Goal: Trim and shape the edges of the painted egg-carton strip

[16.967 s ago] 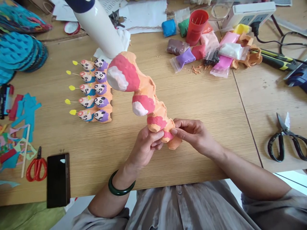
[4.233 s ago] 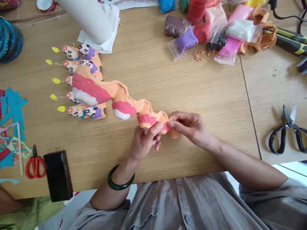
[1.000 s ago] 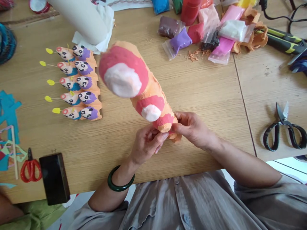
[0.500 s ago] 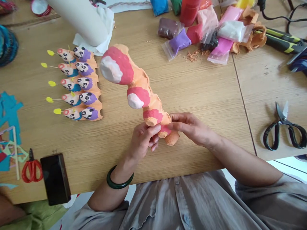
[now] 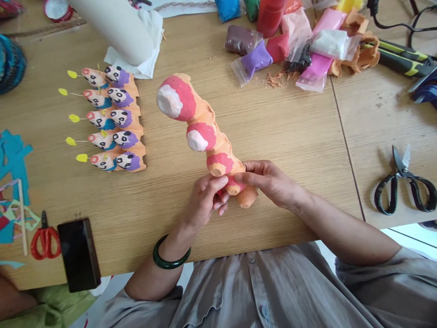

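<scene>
An orange egg-carton strip point(image 5: 221, 142) slants up from my hands over the table, its far end raised toward the camera. Pink clay coats several of its bumps, and the two farthest carry white clay tips; the nearest bump is plain orange. My left hand point(image 5: 208, 193) is closed on the strip's near part, thumb against the pink band. From the other side my right hand point(image 5: 266, 180) pinches the same part, its thumb on the pink clay. To the left lies an orange carton piece point(image 5: 134, 123) with rows of painted animal faces and yellow-tipped stalks.
Clay packets point(image 5: 256, 59) lie at the back right, beside a red bottle point(image 5: 271, 16) and torn carton pieces point(image 5: 367, 54). Black-handled scissors point(image 5: 391, 191) rest at right. Red scissors point(image 5: 45, 241), a phone point(image 5: 78, 255) and paper scraps point(image 5: 15, 164) are at left. A white cylinder point(image 5: 119, 29) stands at the back.
The far end of the egg-carton strip has swung slightly right and down, and the strip is tilted a little differently. Both hands keep their hold in nearly the same place.
</scene>
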Action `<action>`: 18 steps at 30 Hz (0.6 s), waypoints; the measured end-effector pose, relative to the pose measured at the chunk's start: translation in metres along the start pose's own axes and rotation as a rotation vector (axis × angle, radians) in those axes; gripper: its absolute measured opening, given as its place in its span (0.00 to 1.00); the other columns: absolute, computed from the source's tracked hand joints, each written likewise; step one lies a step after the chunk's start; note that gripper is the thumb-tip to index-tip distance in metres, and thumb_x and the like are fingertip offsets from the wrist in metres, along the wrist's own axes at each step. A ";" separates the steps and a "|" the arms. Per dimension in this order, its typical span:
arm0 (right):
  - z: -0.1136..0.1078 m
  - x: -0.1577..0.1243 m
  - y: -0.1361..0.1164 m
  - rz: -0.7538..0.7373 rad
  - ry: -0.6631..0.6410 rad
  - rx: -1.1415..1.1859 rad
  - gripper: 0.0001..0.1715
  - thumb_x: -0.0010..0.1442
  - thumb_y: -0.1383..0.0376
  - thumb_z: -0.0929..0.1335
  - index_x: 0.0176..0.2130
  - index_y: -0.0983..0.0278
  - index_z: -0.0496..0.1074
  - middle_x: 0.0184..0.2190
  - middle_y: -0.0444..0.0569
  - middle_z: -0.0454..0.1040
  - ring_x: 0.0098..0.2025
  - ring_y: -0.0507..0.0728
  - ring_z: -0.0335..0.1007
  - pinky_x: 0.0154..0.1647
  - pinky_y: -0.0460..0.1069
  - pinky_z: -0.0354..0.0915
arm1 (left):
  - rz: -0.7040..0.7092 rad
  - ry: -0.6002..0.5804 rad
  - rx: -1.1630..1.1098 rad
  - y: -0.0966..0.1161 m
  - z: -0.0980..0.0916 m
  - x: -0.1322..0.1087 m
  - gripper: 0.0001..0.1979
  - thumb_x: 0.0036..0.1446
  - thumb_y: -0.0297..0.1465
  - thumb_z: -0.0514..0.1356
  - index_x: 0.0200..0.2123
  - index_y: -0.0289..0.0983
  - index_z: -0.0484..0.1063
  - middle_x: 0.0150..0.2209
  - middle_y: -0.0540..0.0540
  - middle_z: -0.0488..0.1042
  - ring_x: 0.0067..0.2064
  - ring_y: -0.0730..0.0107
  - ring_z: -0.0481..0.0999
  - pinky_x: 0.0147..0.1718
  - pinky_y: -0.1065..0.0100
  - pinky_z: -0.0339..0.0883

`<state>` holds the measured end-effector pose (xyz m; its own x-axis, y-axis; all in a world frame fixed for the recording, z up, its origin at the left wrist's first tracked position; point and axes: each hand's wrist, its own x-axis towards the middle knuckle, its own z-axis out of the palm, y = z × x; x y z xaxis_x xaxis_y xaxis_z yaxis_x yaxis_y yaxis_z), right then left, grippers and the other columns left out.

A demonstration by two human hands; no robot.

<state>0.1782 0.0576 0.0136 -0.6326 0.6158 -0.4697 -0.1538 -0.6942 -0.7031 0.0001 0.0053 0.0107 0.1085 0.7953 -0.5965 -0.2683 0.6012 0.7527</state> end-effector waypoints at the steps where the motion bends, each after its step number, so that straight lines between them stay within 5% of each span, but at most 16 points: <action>1: 0.001 -0.001 0.000 0.005 -0.014 -0.008 0.19 0.55 0.54 0.80 0.33 0.66 0.78 0.30 0.47 0.83 0.32 0.53 0.79 0.36 0.46 0.73 | 0.000 -0.001 0.017 0.000 0.000 0.000 0.19 0.54 0.44 0.67 0.24 0.37 0.69 0.18 0.55 0.63 0.16 0.83 0.53 0.12 0.76 0.56; 10: -0.003 0.002 0.007 -0.044 0.026 -0.053 0.21 0.64 0.51 0.73 0.31 0.66 0.79 0.30 0.46 0.81 0.33 0.53 0.74 0.41 0.48 0.69 | -0.041 0.068 0.001 0.008 0.003 -0.001 0.25 0.50 0.46 0.71 0.19 0.38 0.63 0.15 0.56 0.60 0.15 0.85 0.51 0.11 0.78 0.51; 18: -0.004 0.001 0.001 -0.039 -0.033 -0.073 0.19 0.57 0.54 0.80 0.33 0.67 0.78 0.30 0.44 0.79 0.32 0.51 0.72 0.36 0.46 0.67 | -0.048 0.019 -0.039 0.006 -0.002 0.002 0.28 0.49 0.53 0.73 0.23 0.37 0.67 0.16 0.57 0.61 0.15 0.86 0.50 0.11 0.80 0.51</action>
<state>0.1806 0.0589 0.0105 -0.6523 0.6285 -0.4236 -0.1241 -0.6399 -0.7584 -0.0029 0.0102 0.0142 0.1041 0.7635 -0.6374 -0.2999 0.6351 0.7118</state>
